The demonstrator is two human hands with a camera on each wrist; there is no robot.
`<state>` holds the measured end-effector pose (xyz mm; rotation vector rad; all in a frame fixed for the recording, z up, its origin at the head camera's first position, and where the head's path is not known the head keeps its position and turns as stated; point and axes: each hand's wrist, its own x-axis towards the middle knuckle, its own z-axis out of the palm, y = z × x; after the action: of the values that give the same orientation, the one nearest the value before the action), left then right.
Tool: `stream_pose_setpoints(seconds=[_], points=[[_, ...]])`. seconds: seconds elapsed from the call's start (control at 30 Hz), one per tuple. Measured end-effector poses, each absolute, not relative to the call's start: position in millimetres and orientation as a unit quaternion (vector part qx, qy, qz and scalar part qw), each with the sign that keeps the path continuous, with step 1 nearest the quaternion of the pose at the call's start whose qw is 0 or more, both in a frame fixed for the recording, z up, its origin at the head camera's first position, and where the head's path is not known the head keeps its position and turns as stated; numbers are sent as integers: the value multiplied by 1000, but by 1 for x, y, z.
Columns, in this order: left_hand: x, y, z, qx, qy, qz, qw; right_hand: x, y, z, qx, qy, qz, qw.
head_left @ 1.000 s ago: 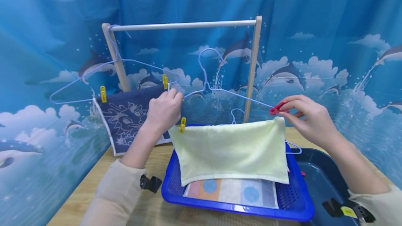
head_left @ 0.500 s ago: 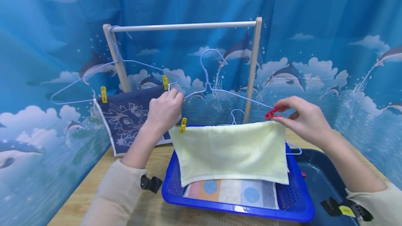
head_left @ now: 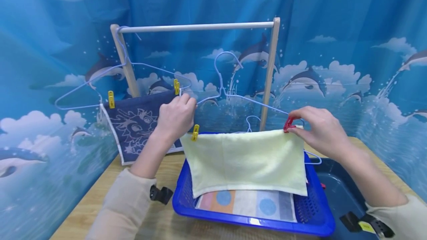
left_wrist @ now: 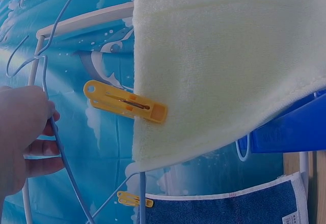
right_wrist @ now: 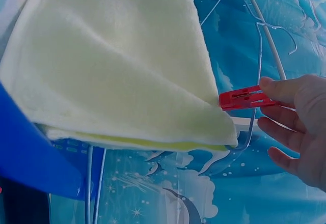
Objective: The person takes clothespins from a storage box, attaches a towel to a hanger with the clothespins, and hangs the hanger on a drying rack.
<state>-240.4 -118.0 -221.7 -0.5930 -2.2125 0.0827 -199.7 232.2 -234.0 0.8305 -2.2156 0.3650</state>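
My right hand (head_left: 321,132) pinches a red clothespin (right_wrist: 246,98) between thumb and fingers. The clothespin's tip is right at the top edge of a pale yellow towel (head_left: 247,162), near its right corner. That towel hangs from a light-blue wire hanger (head_left: 250,100), and a yellow clothespin (left_wrist: 127,102) grips its left end. My left hand (head_left: 176,117) holds the same hanger by its left arm, with fingers curled round the wire in the left wrist view. Behind the left hand, a navy towel (head_left: 133,129) hangs by two yellow clothespins from another hanger (head_left: 90,80).
A drying rack with a white bar (head_left: 197,27) stands behind, the second hanger hooked at its left end. Below the yellow towel sits a blue basket (head_left: 247,223) with a patterned cloth (head_left: 245,205). A dark basin (head_left: 340,180) stands right, on the wooden table (head_left: 90,203).
My right hand has moved slightly left and down, and the red clothespin has turned from lying sideways to pointing down at the towel's edge. The left hand has hardly moved.
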Motion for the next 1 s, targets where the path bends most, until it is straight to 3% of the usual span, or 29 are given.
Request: stream_pose_setpoints(seconds=[0.73,1.0], points=[[-240,-116,-222,-239,-878,26,414,-201,239,-238,330,-842,146,401],[-240,-117,-223,-243,-874,37,419,-207,243,-244,373,-806,123,442]])
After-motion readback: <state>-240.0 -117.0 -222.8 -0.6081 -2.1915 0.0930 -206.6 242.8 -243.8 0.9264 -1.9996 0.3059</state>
